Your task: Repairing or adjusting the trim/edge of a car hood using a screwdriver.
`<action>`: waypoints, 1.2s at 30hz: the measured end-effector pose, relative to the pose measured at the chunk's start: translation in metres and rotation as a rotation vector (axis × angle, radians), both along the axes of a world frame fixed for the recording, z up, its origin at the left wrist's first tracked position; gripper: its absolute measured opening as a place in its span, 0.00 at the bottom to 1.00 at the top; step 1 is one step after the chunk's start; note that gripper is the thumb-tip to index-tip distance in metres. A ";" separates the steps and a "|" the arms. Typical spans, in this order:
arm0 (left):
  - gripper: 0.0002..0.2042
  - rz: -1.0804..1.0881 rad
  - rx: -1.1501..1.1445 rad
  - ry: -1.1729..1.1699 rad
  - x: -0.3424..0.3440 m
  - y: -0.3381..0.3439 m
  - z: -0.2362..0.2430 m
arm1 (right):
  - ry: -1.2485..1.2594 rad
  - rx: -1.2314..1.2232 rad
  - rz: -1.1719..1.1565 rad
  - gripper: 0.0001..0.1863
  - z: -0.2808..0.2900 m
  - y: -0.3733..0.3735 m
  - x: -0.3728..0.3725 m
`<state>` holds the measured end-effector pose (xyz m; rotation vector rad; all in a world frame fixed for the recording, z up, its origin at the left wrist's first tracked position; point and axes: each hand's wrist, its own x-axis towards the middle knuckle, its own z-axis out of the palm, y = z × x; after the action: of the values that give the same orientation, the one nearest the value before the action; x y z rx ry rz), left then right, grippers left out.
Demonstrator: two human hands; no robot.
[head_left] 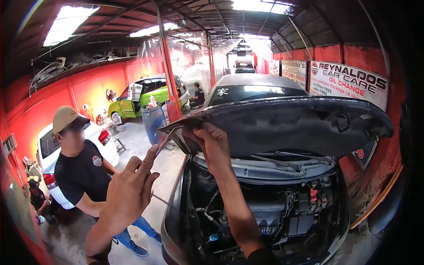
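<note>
A dark car hood (282, 123) is raised over an open engine bay (265, 207). My right hand (216, 145) reaches up to the hood's left corner, its fingers curled against the underside and edge. Lower and to the left, my left hand (130, 192) is closed, with the index finger pointing up toward the same corner. A thin metal rod (162, 201) sticks out from beside the left palm toward the fender; its other end is hard to make out. Near the left fingertip, a narrow shiny strip (167, 140) runs up to the hood corner.
A person in a cap and black shirt (84, 172) stands close on my left, before a white car (66, 145). Farther back are a blue drum (153, 123), a red post (168, 66), a green car (145, 99) and a crouching person (197, 95). Signboards (349, 84) line the right wall.
</note>
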<state>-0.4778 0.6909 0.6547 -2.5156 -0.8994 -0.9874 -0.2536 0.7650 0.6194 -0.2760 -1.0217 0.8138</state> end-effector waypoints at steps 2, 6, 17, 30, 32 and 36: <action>0.30 0.036 0.003 0.018 0.006 -0.002 0.000 | -0.004 0.021 -0.009 0.09 -0.006 0.006 0.002; 0.29 0.152 0.011 0.053 0.016 -0.009 0.003 | -0.046 0.033 -0.077 0.10 -0.010 0.011 -0.003; 0.28 0.502 0.031 0.350 0.046 -0.038 0.029 | -0.095 0.087 -0.194 0.09 -0.008 0.004 -0.017; 0.31 0.621 0.035 0.714 0.068 -0.061 0.072 | -0.052 0.187 -0.248 0.04 -0.010 0.010 -0.026; 0.37 0.631 0.029 0.650 0.068 -0.054 0.057 | -0.084 0.160 -0.279 0.04 -0.016 0.011 -0.022; 0.35 0.692 -0.091 0.490 0.072 -0.069 0.052 | -0.069 0.189 -0.244 0.04 -0.009 0.014 -0.037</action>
<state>-0.4062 0.6214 0.7063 -2.0833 -1.4942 -0.1119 -0.2907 0.7792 0.6102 -0.2622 -1.0971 0.4869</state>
